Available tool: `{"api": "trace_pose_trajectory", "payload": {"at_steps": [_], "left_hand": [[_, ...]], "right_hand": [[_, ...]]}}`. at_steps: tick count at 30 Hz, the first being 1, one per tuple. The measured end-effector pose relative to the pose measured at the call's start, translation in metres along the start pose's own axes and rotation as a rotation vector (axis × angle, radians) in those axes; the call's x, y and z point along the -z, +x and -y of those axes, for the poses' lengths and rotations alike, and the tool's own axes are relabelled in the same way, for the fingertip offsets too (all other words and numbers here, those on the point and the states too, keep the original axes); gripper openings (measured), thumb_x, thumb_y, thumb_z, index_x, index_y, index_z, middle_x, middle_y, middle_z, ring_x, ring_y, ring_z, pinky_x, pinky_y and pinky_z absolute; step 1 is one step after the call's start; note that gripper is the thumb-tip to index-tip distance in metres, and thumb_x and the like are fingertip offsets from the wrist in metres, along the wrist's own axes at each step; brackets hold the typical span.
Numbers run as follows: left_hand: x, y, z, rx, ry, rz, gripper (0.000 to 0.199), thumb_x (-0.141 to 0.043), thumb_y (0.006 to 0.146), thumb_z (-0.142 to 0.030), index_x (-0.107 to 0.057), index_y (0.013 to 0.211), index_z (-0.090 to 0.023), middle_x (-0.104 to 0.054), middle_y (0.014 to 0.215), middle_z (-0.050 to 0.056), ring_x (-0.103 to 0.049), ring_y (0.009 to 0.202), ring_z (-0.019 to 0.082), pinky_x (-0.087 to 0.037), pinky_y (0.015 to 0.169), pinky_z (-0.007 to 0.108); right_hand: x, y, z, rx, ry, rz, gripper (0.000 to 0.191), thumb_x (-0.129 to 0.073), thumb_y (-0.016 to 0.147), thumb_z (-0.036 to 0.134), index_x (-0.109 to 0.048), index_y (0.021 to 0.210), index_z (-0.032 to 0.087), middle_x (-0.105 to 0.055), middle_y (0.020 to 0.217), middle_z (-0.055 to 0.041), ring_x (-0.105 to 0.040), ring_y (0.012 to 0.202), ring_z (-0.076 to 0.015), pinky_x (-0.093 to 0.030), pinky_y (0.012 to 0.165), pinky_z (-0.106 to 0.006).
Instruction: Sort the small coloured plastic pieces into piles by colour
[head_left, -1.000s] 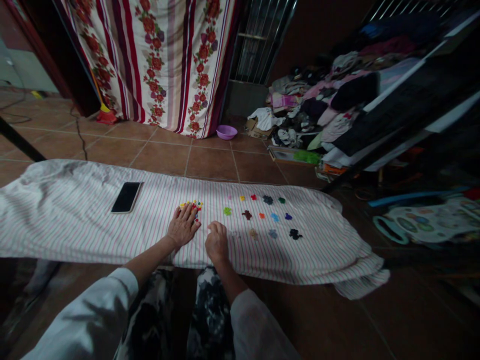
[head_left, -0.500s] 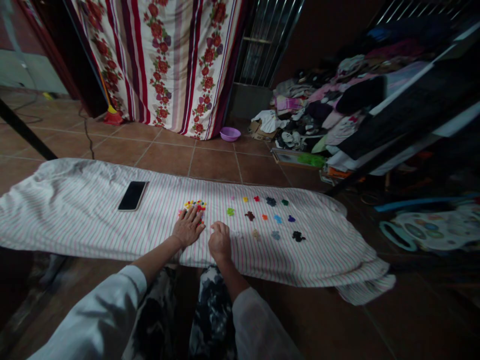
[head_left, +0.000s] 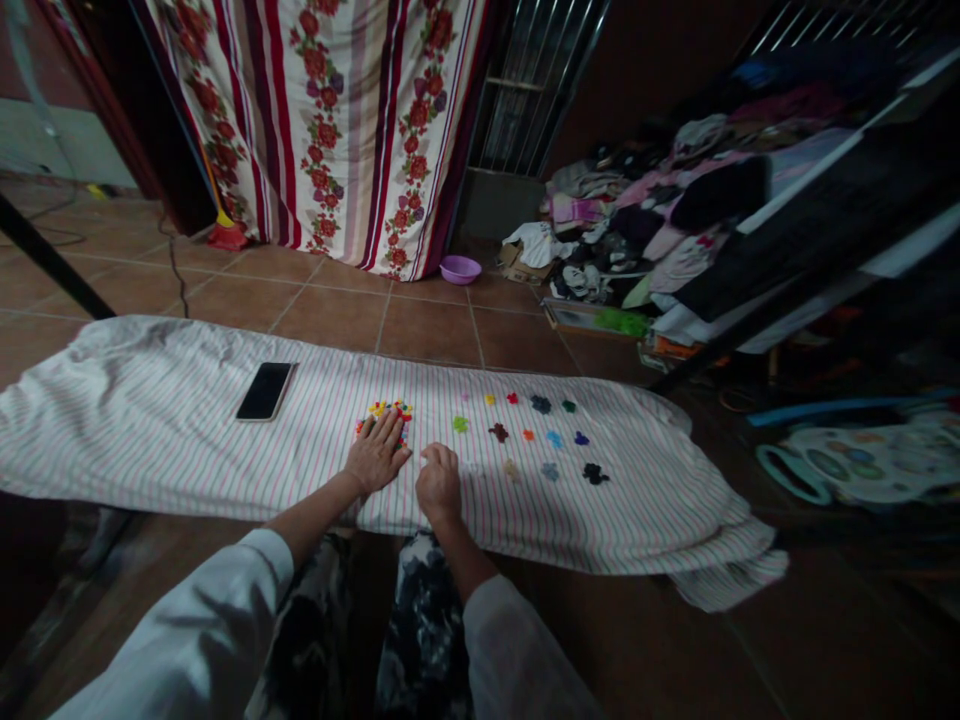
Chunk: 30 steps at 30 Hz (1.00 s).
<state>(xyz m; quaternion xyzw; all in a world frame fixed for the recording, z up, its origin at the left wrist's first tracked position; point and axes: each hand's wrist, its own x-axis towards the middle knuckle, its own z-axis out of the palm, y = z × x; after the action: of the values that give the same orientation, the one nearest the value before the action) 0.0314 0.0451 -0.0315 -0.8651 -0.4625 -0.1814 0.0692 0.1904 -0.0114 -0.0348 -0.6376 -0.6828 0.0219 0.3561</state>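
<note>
Mixed pieces (head_left: 386, 406) on the cloth (head_left: 330, 385), at twelve o'clock from the left hand (head_left: 377, 460), are partly covered by its flat, slightly spread fingers. The right hand (head_left: 439, 485) is held curled; whether anything is pinched cannot be told. Sorted piles (head_left: 499, 433) are laid at its two o'clock.

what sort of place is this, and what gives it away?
Probably a room in a home: a floral curtain hangs above the tiled floor, a purple basin sits beside it, and clothes are heaped beyond.
</note>
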Motion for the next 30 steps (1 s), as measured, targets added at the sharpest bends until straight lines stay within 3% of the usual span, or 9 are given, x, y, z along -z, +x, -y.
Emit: {"api": "trace_pose_trajectory", "payload": {"at_steps": [3,7,13,16,23,30], "left_hand": [[0.002,-0.021,0.006,-0.020,0.008,-0.020,0.065,-0.029,0.097,-0.049,-0.032,0.148,-0.009,-0.037,0.153,0.018,-0.026,0.146,0.028,-0.025,0.118,0.050],[0.001,-0.042,0.016,0.063,0.015,-0.049,0.070,-0.032,0.096,-0.051,-0.026,0.150,-0.008,-0.035,0.153,0.019,-0.020,0.148,0.032,-0.029,0.116,0.051],[0.000,-0.028,0.011,0.011,0.009,-0.019,0.062,-0.032,0.096,-0.048,-0.036,0.147,-0.012,-0.041,0.151,0.017,-0.029,0.145,0.029,-0.028,0.117,0.050],[0.001,-0.024,0.008,0.023,0.014,-0.029,0.058,-0.033,0.097,-0.045,-0.039,0.145,-0.013,-0.039,0.152,0.016,-0.026,0.146,0.029,-0.027,0.118,0.051],[-0.002,-0.042,0.026,0.173,0.027,-0.056,0.063,-0.032,0.097,-0.042,-0.034,0.146,-0.003,-0.035,0.151,0.025,-0.021,0.147,0.032,-0.028,0.115,0.052],[0.002,-0.035,0.028,0.193,0.006,0.029,0.058,-0.029,0.097,-0.039,-0.037,0.146,-0.011,-0.037,0.152,0.018,-0.027,0.146,0.028,-0.028,0.116,0.049]], "right_hand": [[-0.001,0.000,0.000,-0.001,0.007,0.004,0.033,-0.041,0.077,-0.002,-0.062,0.095,0.017,-0.059,0.100,-0.0088,-0.049,0.100,-0.0236,-0.042,0.092,-0.037],[-0.001,0.000,0.000,-0.013,0.009,0.005,0.033,-0.041,0.077,-0.002,-0.062,0.095,0.016,-0.059,0.100,-0.0093,-0.048,0.100,-0.0237,-0.042,0.092,-0.036],[0.000,0.000,0.002,-0.019,0.003,0.009,0.033,-0.041,0.077,-0.001,-0.063,0.096,0.016,-0.059,0.102,-0.0097,-0.048,0.100,-0.0238,-0.042,0.094,-0.037],[0.001,0.001,0.002,-0.019,0.009,0.022,0.033,-0.041,0.077,-0.001,-0.063,0.096,0.015,-0.060,0.102,-0.0104,-0.048,0.101,-0.0237,-0.042,0.094,-0.037],[0.002,0.001,0.001,-0.029,0.007,0.042,0.033,-0.041,0.077,-0.001,-0.062,0.096,0.016,-0.059,0.105,-0.0097,-0.048,0.103,-0.0237,-0.041,0.096,-0.036],[0.003,0.000,0.002,-0.024,0.025,0.036,0.032,-0.041,0.078,0.000,-0.061,0.096,0.016,-0.059,0.105,-0.0096,-0.048,0.103,-0.0236,-0.041,0.096,-0.036]]}}
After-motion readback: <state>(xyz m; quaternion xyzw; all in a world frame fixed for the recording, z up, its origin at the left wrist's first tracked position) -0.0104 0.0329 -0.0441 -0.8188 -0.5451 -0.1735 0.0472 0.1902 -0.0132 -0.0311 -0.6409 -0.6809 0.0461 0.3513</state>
